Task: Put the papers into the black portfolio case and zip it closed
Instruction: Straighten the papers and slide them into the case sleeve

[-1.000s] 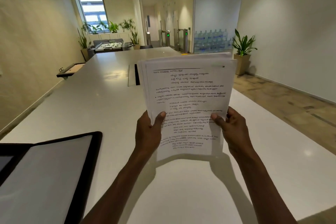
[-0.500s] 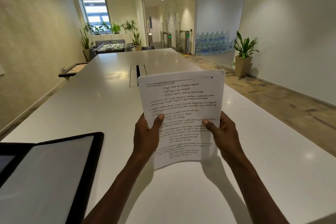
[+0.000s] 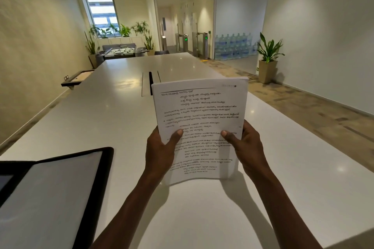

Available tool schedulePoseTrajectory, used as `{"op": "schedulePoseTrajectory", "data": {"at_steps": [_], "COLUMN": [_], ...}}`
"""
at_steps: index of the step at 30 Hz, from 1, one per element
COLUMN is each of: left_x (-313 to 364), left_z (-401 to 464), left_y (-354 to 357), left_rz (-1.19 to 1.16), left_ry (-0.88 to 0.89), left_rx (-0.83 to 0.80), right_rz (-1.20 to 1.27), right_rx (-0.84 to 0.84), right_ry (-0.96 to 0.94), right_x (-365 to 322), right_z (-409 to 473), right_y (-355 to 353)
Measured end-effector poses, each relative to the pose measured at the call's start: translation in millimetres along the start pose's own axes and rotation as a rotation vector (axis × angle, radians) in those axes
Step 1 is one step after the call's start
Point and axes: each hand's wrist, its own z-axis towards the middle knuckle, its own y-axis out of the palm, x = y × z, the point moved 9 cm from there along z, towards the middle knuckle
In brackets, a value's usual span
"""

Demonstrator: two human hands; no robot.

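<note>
While both hands gripped it, the stack of papers [image 3: 199, 127] stood upright above the white table [image 3: 105, 119], printed side facing the camera. Left hand [image 3: 159, 151] closed on the stack's left edge, thumb pressed across the front sheet, other fingers hidden behind. Right hand [image 3: 245, 147] closed on the right edge the same way, thumb on the front. Stack's bottom edge was close to the table surface; contact could not be told. Top edge curled slightly back. Black portfolio case [image 3: 60, 194] lay open on the table, left of the papers and nearer the camera, well apart from them, pale inner panel showing, black border round it. Beyond the papers, a dark cable slot [image 3: 150, 85] ran along the table's middle. Right of the papers and farther off, a potted plant [image 3: 268, 56] stood on the floor by the wall.
</note>
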Motion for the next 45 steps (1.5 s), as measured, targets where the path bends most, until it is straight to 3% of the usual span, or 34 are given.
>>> {"op": "schedulePoseTrajectory", "data": {"at_steps": [10,16,19,23,28,31,35,38,42,45], "left_x": [-22,-33,-53,-57,-40,-28,-25,-22,-21,-21], "left_z": [-5,-12,-20,-28,-27,-30,-27,-19,-8,-1], "left_y": [5,-10,-8,-15,9,20,12,-8,-40,-48], "left_rz": [0.053,-0.022,-0.150,-0.501,-0.819,-0.765,-0.708,-0.590,-0.338,-0.250], "left_ry": [-0.061,-0.168,-0.294,-0.353,-0.344,-0.270,-0.249,-0.171,-0.111,-0.106], "left_rx": [-0.041,0.072,0.086,0.276,0.109,0.015,0.054,0.040,0.006,-0.036], "right_rz": [0.009,0.263,0.352,0.478,0.689,0.759,0.751,0.772,0.495,0.176], "right_rx": [0.006,0.107,0.134,0.144,0.085,0.043,0.026,0.112,0.192,0.096], "right_ry": [0.084,0.127,0.149,0.203,0.282,0.308,0.336,0.304,0.211,0.160], "right_x": [19,14,14,19,22,25,33,36,27,16], "right_z": [-6,0,1,-2,-9,-14,-18,-13,-2,3], "right_y": [0,-2,3,15,37,51,51,19,-43,-65]}}
